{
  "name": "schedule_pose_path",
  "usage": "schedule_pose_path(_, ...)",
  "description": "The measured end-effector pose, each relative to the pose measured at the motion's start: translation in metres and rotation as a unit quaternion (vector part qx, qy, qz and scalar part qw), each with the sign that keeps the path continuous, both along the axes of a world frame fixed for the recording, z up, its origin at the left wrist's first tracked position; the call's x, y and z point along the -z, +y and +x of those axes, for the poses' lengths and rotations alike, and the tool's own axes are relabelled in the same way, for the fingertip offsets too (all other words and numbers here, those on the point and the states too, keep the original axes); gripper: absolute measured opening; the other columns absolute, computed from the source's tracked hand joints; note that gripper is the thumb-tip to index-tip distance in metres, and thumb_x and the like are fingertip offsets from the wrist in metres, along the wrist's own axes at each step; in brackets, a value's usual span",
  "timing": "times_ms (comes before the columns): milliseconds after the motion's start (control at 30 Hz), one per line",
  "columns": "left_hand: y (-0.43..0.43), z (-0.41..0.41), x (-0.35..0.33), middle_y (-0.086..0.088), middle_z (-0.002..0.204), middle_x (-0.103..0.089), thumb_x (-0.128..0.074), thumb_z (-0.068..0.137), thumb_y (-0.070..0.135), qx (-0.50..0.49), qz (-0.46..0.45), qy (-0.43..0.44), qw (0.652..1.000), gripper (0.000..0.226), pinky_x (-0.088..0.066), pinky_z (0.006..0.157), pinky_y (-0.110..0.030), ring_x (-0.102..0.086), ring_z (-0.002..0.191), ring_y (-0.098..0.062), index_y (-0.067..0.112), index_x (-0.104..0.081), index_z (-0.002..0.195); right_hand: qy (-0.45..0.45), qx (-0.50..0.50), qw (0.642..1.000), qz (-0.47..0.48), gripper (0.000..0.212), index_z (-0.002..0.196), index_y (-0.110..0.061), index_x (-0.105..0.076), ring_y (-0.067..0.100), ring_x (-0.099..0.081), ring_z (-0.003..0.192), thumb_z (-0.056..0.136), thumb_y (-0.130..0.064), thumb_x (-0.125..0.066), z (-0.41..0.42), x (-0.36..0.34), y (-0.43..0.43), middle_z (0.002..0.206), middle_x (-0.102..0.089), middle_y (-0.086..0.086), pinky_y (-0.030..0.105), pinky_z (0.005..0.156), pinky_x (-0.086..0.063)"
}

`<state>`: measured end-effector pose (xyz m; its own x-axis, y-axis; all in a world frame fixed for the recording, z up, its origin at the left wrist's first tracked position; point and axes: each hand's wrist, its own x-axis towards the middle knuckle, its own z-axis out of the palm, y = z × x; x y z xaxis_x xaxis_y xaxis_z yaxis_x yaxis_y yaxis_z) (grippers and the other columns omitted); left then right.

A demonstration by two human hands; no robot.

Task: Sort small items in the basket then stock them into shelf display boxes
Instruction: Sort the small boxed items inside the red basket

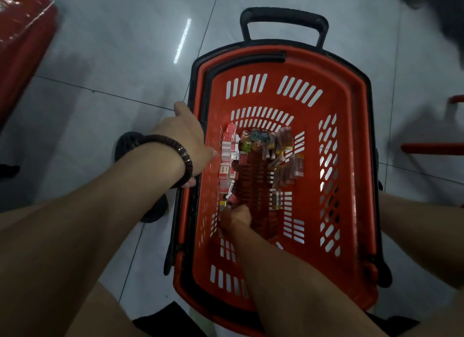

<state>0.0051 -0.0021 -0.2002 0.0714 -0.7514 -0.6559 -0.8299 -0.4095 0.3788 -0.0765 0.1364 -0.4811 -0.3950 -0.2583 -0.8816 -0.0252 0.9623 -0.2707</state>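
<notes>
Looking down into the red basket (351, 161), I see the small boxes (227, 161) lie in a row along its left wall, the long axis running away from me. My right hand (237, 216) is deep inside, just at the near end of this row, fingers curled under; whether they pinch a box I cannot tell. My left hand (185, 138) grips the left rim, above the boxes, so the right one is nearer.
</notes>
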Motion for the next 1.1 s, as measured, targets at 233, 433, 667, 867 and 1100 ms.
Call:
schedule_pose_path(233,0.0,-0.003,-0.001,-0.022,0.097,-0.064,-0.075,0.096,0.027,0.003,-0.001,-0.007,1.0,0.065,-0.046,0.031,-0.027,-0.07,0.061,-0.033,0.017,-0.026,0.137,0.028,-0.066,0.997,-0.008,0.04,0.136,-0.013,-0.062,0.028,-0.067,0.12,0.103,-0.035,-0.058,-0.015,-0.02,-0.001,0.134,-0.068,0.011,0.039,0.102,-0.057)
schedule_pose_path(433,0.004,-0.004,-0.003,-0.022,0.096,-0.064,-0.074,0.097,0.028,0.002,-0.001,-0.004,1.0,0.061,-0.042,0.028,-0.024,-0.067,0.057,-0.031,0.017,-0.027,0.134,0.27,-0.143,0.952,0.001,0.054,0.153,-0.01,-0.039,0.039,-0.026,0.154,0.105,-0.031,-0.053,-0.067,-0.029,-0.004,0.165,-0.028,0.02,0.049,0.123,-0.031)
schedule_pose_path(667,0.005,-0.005,0.0,-0.016,0.089,-0.06,-0.07,0.1,0.028,0.01,-0.02,-0.007,1.0,0.061,-0.04,0.027,-0.021,-0.065,0.053,-0.027,0.012,-0.026,0.138,0.231,-0.14,0.962,0.046,0.087,0.162,-0.014,-0.028,0.044,-0.012,0.159,0.098,-0.063,-0.061,-0.054,-0.007,-0.02,0.172,-0.013,0.022,0.063,0.125,-0.016)
schedule_pose_path(867,-0.002,-0.007,0.011,-0.016,0.094,-0.068,-0.071,0.099,0.03,0.025,-0.001,-0.026,0.999,0.059,-0.065,0.065,-0.047,-0.073,0.069,-0.032,0.016,-0.026,0.134,0.203,-0.155,0.964,0.078,0.066,0.156,-0.009,-0.036,0.045,-0.031,0.15,0.102,-0.039,-0.061,-0.069,-0.011,-0.034,0.161,-0.032,0.024,0.059,0.122,-0.031)
schedule_pose_path(1100,-0.009,0.002,0.009,-0.018,0.082,-0.069,-0.068,0.1,0.03,0.035,-0.03,-0.005,0.999,0.047,-0.052,0.037,-0.03,-0.068,0.041,-0.027,0.016,-0.031,0.125,0.163,-0.245,0.956,0.002,0.041,0.135,-0.017,-0.063,0.042,-0.053,0.137,0.1,-0.036,-0.056,-0.075,0.001,-0.03,0.149,-0.055,0.019,0.048,0.114,-0.046)
